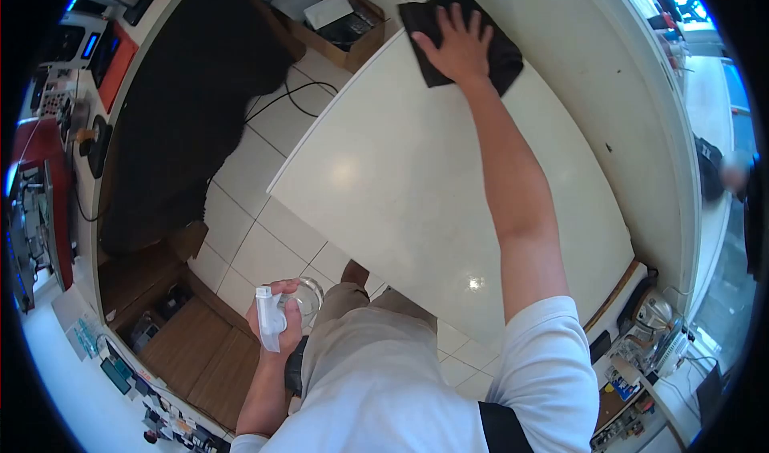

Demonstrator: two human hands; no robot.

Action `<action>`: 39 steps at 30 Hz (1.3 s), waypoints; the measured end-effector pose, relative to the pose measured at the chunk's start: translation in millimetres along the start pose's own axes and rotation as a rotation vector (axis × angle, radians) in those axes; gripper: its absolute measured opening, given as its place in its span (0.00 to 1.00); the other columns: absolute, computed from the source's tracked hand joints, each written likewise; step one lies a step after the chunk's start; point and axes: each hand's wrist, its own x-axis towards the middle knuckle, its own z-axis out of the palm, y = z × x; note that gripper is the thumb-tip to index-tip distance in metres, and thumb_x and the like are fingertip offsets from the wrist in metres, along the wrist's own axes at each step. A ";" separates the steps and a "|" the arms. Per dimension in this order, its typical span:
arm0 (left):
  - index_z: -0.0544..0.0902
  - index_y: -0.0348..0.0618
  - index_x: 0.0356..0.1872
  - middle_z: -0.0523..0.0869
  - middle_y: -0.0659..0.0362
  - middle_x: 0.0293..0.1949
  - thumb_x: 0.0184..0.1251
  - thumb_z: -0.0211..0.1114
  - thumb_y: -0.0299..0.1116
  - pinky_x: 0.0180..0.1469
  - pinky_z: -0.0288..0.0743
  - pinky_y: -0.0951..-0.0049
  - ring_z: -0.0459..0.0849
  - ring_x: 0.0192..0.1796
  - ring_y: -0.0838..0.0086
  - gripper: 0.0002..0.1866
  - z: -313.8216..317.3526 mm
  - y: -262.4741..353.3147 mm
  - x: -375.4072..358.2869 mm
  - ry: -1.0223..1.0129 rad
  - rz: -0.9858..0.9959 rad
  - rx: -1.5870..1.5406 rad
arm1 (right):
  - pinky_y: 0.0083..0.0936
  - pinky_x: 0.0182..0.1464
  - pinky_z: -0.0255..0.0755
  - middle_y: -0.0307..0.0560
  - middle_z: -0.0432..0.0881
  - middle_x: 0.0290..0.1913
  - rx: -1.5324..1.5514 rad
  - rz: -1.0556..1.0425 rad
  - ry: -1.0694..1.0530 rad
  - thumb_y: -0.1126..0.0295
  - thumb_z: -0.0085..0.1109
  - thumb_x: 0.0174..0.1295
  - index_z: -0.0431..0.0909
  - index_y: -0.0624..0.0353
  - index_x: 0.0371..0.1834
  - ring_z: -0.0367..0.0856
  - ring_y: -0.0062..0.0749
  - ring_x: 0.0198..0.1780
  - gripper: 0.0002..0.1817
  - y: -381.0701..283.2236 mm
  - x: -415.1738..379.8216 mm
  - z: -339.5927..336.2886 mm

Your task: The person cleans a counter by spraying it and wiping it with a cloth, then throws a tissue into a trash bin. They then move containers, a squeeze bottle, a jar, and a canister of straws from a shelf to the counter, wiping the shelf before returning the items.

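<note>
My right hand (462, 50) lies flat with fingers spread on a black cloth (505, 56), pressing it against the far end of a white tabletop (384, 157). The cloth is spread out and reaches the table's edge at the top of the view. Low on the left, my left hand (290, 321) is wrapped round a clear spray bottle (308, 297) with a white spray head (269, 319). The bottle is held beside my leg, away from the table, and my fingers hide part of it.
A cardboard box (352, 48) of assorted items stands on the tiled floor (260, 237) past the table's left edge. Dark fabric (192, 108) hangs at the left, near a black cable (292, 96). A pale wall panel (609, 132) borders the table's right side.
</note>
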 end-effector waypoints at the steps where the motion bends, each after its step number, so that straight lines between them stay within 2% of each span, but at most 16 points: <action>1: 0.77 0.32 0.49 0.86 0.48 0.39 0.65 0.62 0.24 0.51 0.82 0.60 0.89 0.46 0.58 0.13 -2.1 0.7 -0.7 -0.003 0.009 0.016 | 0.67 0.77 0.35 0.49 0.55 0.81 0.013 -0.058 0.003 0.30 0.39 0.67 0.61 0.47 0.79 0.45 0.63 0.81 0.44 -24.0 6.0 2.7; 3: 0.77 0.32 0.49 0.86 0.48 0.39 0.65 0.62 0.24 0.51 0.82 0.60 0.89 0.46 0.59 0.13 -3.9 -0.4 -2.2 0.010 0.000 0.016 | 0.67 0.77 0.34 0.49 0.55 0.81 0.059 -0.185 -0.048 0.33 0.38 0.69 0.63 0.46 0.77 0.43 0.62 0.81 0.41 -75.1 -12.4 0.7; 7: 0.77 0.33 0.49 0.87 0.48 0.40 0.65 0.63 0.24 0.51 0.82 0.61 0.89 0.46 0.59 0.13 -2.4 -2.4 0.4 0.034 -0.017 -0.010 | 0.68 0.77 0.33 0.49 0.55 0.81 0.248 -0.458 -0.184 0.37 0.45 0.68 0.65 0.45 0.76 0.44 0.63 0.81 0.38 -166.8 -131.5 -49.9; 10: 0.77 0.34 0.49 0.87 0.49 0.40 0.65 0.63 0.24 0.51 0.82 0.62 0.89 0.46 0.60 0.13 -3.3 -1.9 4.5 0.053 0.009 -0.025 | 0.69 0.76 0.37 0.49 0.54 0.81 0.424 -0.547 -0.369 0.41 0.55 0.64 0.66 0.45 0.76 0.43 0.65 0.81 0.38 -179.1 -225.0 -96.9; 12: 0.78 0.34 0.49 0.87 0.49 0.40 0.66 0.62 0.25 0.52 0.82 0.63 0.89 0.46 0.60 0.12 -5.3 -2.5 4.1 0.079 0.003 -0.035 | 0.69 0.75 0.38 0.49 0.53 0.82 0.446 -0.554 -0.437 0.41 0.58 0.62 0.66 0.45 0.76 0.43 0.65 0.81 0.39 -153.4 -261.6 -108.5; 15: 0.78 0.33 0.48 0.87 0.49 0.40 0.66 0.62 0.25 0.52 0.82 0.63 0.89 0.46 0.60 0.12 -9.1 -5.3 -0.8 0.113 -0.022 -0.024 | 0.70 0.75 0.39 0.50 0.52 0.82 0.257 -0.414 -0.381 0.41 0.58 0.62 0.65 0.44 0.77 0.43 0.65 0.81 0.40 -95.5 -249.2 -106.1; 17: 0.78 0.33 0.48 0.87 0.49 0.40 0.65 0.62 0.24 0.52 0.82 0.62 0.89 0.46 0.59 0.12 -14.9 -8.1 -7.7 0.129 -0.018 -0.005 | 0.73 0.73 0.39 0.51 0.53 0.82 0.139 -0.185 -0.179 0.40 0.57 0.63 0.65 0.45 0.76 0.44 0.67 0.80 0.40 -64.4 -203.0 -84.8; 19: 0.78 0.32 0.48 0.87 0.49 0.40 0.65 0.62 0.24 0.52 0.82 0.62 0.89 0.47 0.59 0.12 -17.2 -11.1 -15.3 0.132 -0.027 -0.007 | 0.74 0.72 0.40 0.53 0.55 0.80 0.090 -0.034 -0.035 0.38 0.53 0.64 0.67 0.47 0.75 0.45 0.69 0.79 0.40 -59.0 -149.1 -60.6; 21: 0.78 0.32 0.48 0.86 0.49 0.40 0.65 0.62 0.23 0.53 0.82 0.61 0.89 0.47 0.59 0.12 -16.1 -13.7 -22.9 0.143 -0.059 -0.027 | 0.74 0.72 0.38 0.54 0.58 0.79 0.032 0.107 0.025 0.37 0.50 0.65 0.69 0.48 0.73 0.47 0.71 0.79 0.38 -91.5 -104.9 -40.9; 23: 0.76 0.34 0.52 0.85 0.50 0.41 0.67 0.60 0.23 0.56 0.80 0.57 0.87 0.49 0.59 0.13 -17.3 -10.4 -27.7 0.072 -0.039 0.005 | 0.74 0.73 0.39 0.53 0.60 0.78 0.025 0.029 0.075 0.36 0.46 0.66 0.68 0.47 0.73 0.49 0.69 0.78 0.38 -143.9 -87.3 -23.6; 25: 0.75 0.35 0.54 0.84 0.51 0.42 0.68 0.59 0.23 0.58 0.80 0.55 0.87 0.50 0.58 0.14 -18.3 -4.8 -30.7 0.028 -0.031 0.019 | 0.75 0.73 0.38 0.53 0.60 0.78 0.097 -0.129 -0.047 0.39 0.48 0.65 0.69 0.47 0.72 0.47 0.70 0.78 0.36 -204.9 -101.8 -29.8; 29: 0.76 0.34 0.52 0.84 0.51 0.41 0.69 0.60 0.24 0.57 0.80 0.55 0.87 0.50 0.58 0.13 -13.4 -1.2 -33.8 0.001 -0.015 0.035 | 0.74 0.74 0.37 0.51 0.58 0.79 0.374 -0.323 -0.177 0.47 0.56 0.63 0.69 0.44 0.73 0.47 0.68 0.79 0.34 -261.5 -194.3 -66.6; 33: 0.79 0.32 0.47 0.86 0.49 0.39 0.64 0.64 0.25 0.51 0.82 0.62 0.89 0.46 0.60 0.12 -7.8 -14.1 -40.8 0.100 -0.047 0.002 | 0.75 0.74 0.36 0.52 0.56 0.80 0.278 -0.513 -0.317 0.50 0.60 0.61 0.69 0.43 0.73 0.45 0.69 0.80 0.35 -211.7 -279.9 -96.5; 35: 0.79 0.32 0.46 0.87 0.49 0.39 0.64 0.64 0.25 0.50 0.83 0.63 0.90 0.45 0.60 0.11 -8.0 -19.5 -41.7 0.121 -0.046 -0.002 | 0.75 0.73 0.37 0.52 0.54 0.81 0.368 -0.422 -0.368 0.50 0.59 0.61 0.68 0.43 0.74 0.43 0.69 0.80 0.36 -168.5 -289.2 -105.4; 37: 0.79 0.32 0.46 0.87 0.49 0.38 0.63 0.64 0.24 0.49 0.83 0.63 0.90 0.44 0.60 0.11 -9.7 -25.6 -47.5 0.154 -0.055 -0.007 | 0.75 0.73 0.37 0.53 0.53 0.81 0.226 -0.304 -0.331 0.49 0.56 0.64 0.68 0.43 0.75 0.43 0.71 0.80 0.35 -125.9 -258.9 -106.6; 39: 0.80 0.32 0.46 0.87 0.49 0.38 0.63 0.64 0.24 0.49 0.83 0.64 0.90 0.44 0.60 0.12 -11.4 -31.1 -53.3 0.195 -0.053 -0.014 | 0.77 0.72 0.38 0.54 0.54 0.81 0.117 -0.167 -0.145 0.48 0.54 0.65 0.68 0.41 0.74 0.44 0.72 0.79 0.33 -92.2 -210.7 -80.3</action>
